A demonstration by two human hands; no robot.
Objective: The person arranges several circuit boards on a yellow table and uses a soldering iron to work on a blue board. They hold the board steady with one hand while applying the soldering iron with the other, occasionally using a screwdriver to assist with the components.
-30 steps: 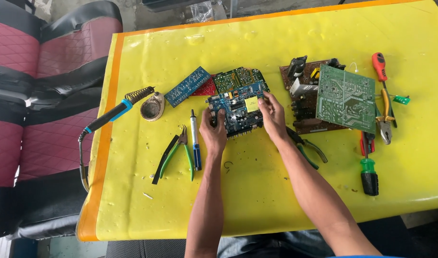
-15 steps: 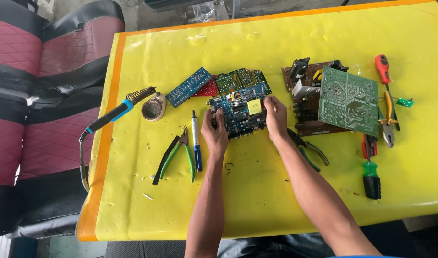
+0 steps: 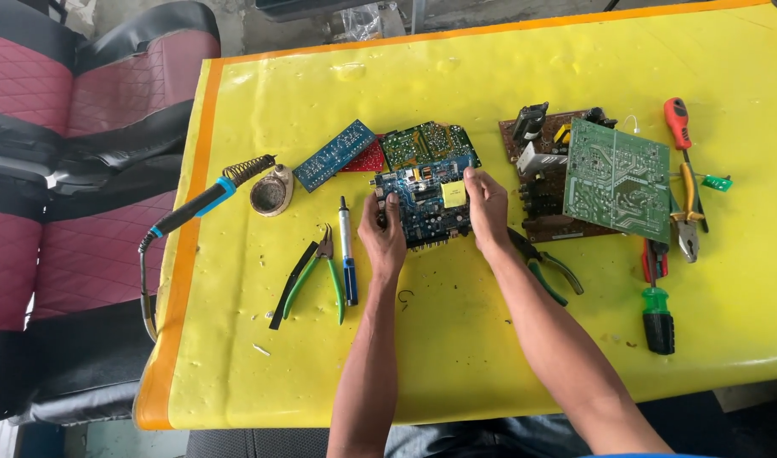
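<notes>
A blue circuit board [image 3: 422,203] with a yellow square part lies at the middle of the yellow table [image 3: 456,356]. My left hand [image 3: 383,231] grips its left edge, thumb on top. My right hand [image 3: 488,208] holds its right edge. Behind it lie a green board [image 3: 427,142], a small red board [image 3: 368,159] and a long blue board [image 3: 333,155]. Left of my left hand sit a blue pen-like tool [image 3: 347,249] and green-handled pliers [image 3: 314,273].
A soldering iron [image 3: 204,203] rests on a round stand [image 3: 271,192] at the left. Right of the hands: a brown board under a green board [image 3: 617,176], green-handled cutters [image 3: 545,267], a red screwdriver [image 3: 680,127], yellow pliers [image 3: 686,216], a green-black screwdriver [image 3: 657,309]. Red seats [image 3: 58,212] stand left.
Both hands keep their grip on the blue board, which has shifted very slightly. The view has drifted a little; nothing else has moved.
</notes>
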